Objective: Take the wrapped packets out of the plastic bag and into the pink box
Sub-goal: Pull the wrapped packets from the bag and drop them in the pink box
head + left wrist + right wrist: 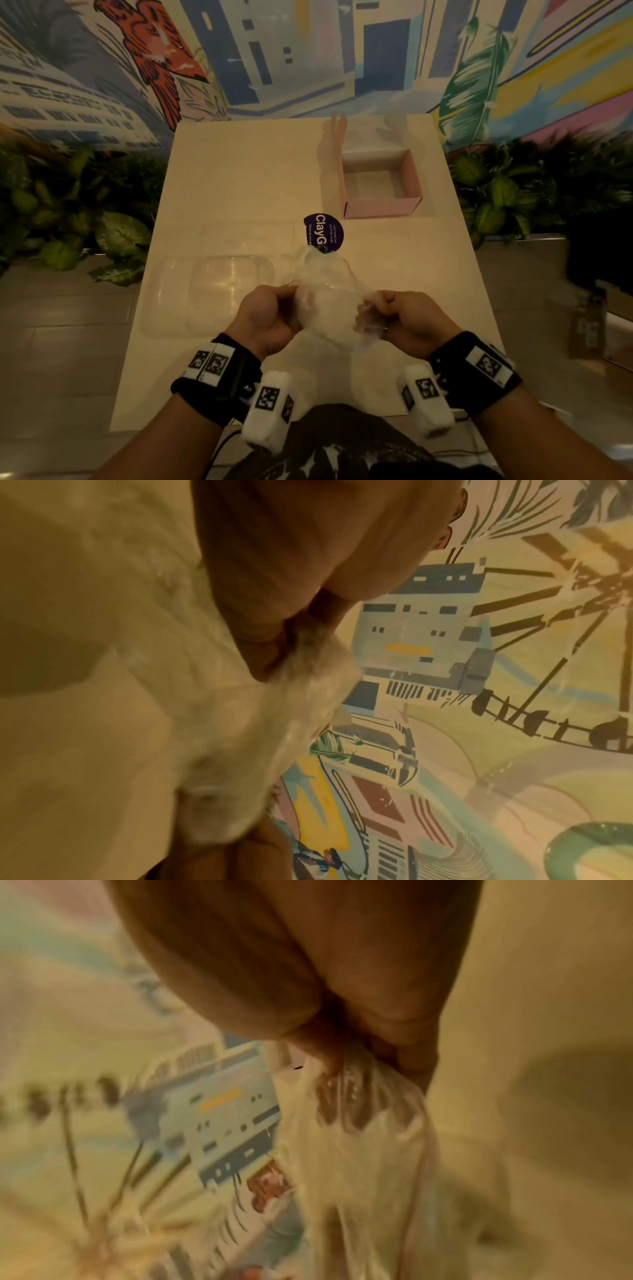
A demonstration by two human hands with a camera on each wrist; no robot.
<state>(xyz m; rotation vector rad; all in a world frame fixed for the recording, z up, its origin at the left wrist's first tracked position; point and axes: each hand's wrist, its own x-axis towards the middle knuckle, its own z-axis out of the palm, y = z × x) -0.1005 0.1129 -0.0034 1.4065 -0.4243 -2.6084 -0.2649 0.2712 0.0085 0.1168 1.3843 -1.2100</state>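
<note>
The left hand [270, 317] and the right hand [409, 320] each pinch one side of the thin plastic bag [325, 298], grip closed on the film, just above the near part of the bench [239, 178]. The bag looks clear and crumpled; the wrapped packets inside I cannot make out. The pink box [380, 186] stands open, well apart, farther on the right side. If both hands pull too hard, the film may tear and packets may drop on the bench or over its edge; a slippery pinch may also let the bag fall.
</note>
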